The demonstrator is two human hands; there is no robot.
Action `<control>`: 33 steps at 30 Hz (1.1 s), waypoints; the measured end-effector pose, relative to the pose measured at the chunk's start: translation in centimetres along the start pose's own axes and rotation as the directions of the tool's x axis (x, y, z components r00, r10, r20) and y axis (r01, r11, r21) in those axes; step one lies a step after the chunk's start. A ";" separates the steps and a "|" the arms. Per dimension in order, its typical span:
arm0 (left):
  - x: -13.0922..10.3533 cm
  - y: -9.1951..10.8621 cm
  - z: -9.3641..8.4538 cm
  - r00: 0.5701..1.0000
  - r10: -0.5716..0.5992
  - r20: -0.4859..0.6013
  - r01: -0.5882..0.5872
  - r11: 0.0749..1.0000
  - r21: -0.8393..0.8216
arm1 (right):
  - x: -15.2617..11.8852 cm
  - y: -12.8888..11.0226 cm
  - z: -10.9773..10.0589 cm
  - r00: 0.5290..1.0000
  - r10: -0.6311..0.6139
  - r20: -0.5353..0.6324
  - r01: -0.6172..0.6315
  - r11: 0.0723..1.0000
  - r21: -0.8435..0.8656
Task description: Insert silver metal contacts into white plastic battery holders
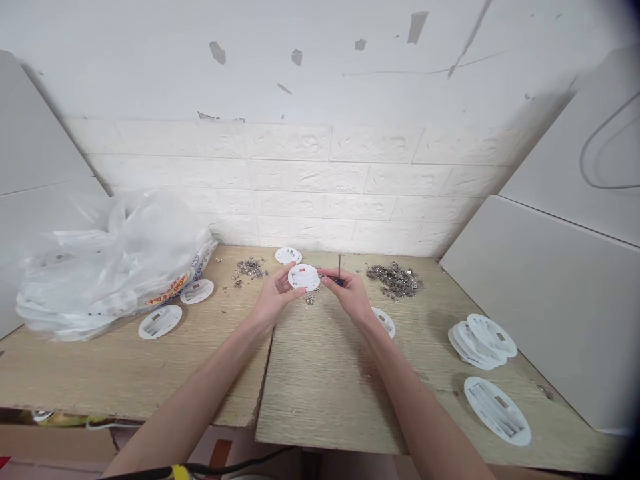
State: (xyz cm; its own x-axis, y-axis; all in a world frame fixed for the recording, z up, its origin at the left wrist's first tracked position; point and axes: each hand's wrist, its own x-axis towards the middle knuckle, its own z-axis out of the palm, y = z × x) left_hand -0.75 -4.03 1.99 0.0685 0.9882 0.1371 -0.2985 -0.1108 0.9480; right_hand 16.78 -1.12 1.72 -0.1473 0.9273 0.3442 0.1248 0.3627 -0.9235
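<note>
My left hand [277, 291] grips a white round plastic battery housing [304, 277] by its left edge, thumb in front and fingers behind. Its face, with slots and a small red mark, is turned towards me. At the housing's right edge, the fingertips of my right hand [350, 291] are pinched together. A thin dark rod with a bit of blue at its lower end, like a small screwdriver [339, 267], stands up from that hand. Whether the fingertips also pinch a small metal piece cannot be made out. Just behind lies another white housing [289, 255].
Small metal pieces lie in a large pile [396, 281] at right and a smaller pile [251, 268] at left. Stacked housings [483, 341] and a single housing [497, 410] sit at right. A plastic bag [115, 260] fills the left. A brick-patterned wall [320, 180] closes the back.
</note>
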 end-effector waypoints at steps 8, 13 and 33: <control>0.0 -0.3 0.2 0.999 0.034 0.018 -0.035 0.999 0.019 | 0.1 0.2 0.0 0.996 0.056 -0.066 -0.057 0.998 -0.020; -0.2 0.2 0.3 0.995 -0.095 0.015 0.096 0.993 -0.067 | 0.1 0.3 -0.1 0.996 0.041 -0.078 -0.046 0.997 -0.061; 0.0 -1.0 -0.2 0.984 -0.111 -0.138 0.133 0.979 0.155 | -0.5 -0.4 1.5 0.983 0.179 0.047 -0.184 0.976 0.117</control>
State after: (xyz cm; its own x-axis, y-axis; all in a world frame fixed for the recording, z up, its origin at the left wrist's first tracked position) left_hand -0.67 -3.88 0.94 -0.0307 0.9995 -0.0103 -0.1351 0.0060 0.9908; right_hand 15.35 -1.89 1.61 -0.1689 0.9718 0.1647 0.0338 0.1728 -0.9844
